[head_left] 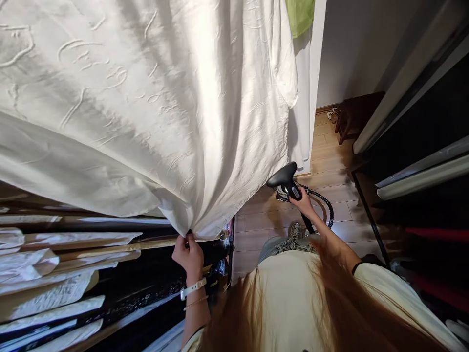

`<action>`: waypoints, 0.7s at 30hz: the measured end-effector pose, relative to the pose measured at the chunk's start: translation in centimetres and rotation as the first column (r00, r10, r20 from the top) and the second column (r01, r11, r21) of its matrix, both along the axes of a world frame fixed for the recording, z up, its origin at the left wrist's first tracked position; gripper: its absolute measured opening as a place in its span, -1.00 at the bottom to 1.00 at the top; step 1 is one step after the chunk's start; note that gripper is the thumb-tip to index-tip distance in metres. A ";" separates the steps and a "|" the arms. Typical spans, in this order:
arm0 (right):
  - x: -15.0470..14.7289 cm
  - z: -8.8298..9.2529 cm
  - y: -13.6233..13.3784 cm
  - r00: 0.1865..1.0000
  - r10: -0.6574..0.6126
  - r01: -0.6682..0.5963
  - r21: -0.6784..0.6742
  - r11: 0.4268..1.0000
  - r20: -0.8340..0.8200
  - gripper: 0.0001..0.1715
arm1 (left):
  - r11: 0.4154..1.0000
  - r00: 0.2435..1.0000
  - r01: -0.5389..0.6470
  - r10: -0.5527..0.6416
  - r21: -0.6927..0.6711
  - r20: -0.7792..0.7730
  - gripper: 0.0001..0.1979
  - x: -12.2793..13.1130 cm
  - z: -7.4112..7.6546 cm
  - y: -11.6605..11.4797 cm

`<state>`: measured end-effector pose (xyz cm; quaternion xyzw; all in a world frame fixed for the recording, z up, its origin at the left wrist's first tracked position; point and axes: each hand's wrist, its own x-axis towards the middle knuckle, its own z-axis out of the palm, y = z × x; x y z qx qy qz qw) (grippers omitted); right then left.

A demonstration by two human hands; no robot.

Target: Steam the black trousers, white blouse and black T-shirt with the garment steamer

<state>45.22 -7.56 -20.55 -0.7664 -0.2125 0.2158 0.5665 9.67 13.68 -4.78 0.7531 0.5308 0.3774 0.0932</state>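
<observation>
A large cream-white cloth point(172, 112) with raised, embroidered-looking lines hangs in front of me and fills the upper left. My left hand point(188, 252) is closed on its lower edge, pinching it so that folds fan upward from the fingers. My right hand point(304, 201) is wrapped around the handle of a black garment steamer point(286, 178). The steamer head is by the cloth's lower right edge; I cannot tell whether they touch. From the steamer a black ribbed hose point(330, 208) curves down toward the floor.
Several fabric rolls point(73, 244) are stacked at lower left, below the cloth. More rolls and dark fabrics point(421, 181) stand along the right. A green cloth point(300, 17) hangs at the top. A dark wooden stool point(357, 115) and sandals point(332, 115) are on the wooden floor point(252, 220) by the wall.
</observation>
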 end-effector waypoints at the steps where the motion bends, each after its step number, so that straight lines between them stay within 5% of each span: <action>1: 0.5 0.4 0.8 1.000 0.010 -0.010 0.024 1.000 -0.019 -0.46 | 1.000 1.000 0.006 -0.006 -0.007 0.001 -0.67 0.1 -0.1 -0.2; 6: 1.8 1.2 3.9 0.986 0.105 -0.091 0.102 0.991 -0.133 -0.57 | 0.998 0.999 0.034 -0.032 -0.060 0.025 -0.67 0.3 -0.2 -1.5; 21: 1.6 1.4 5.6 0.956 0.211 -0.192 0.111 0.975 -0.202 -0.60 | 0.996 0.999 -0.010 0.015 -0.087 0.052 -0.64 -1.3 0.4 -2.5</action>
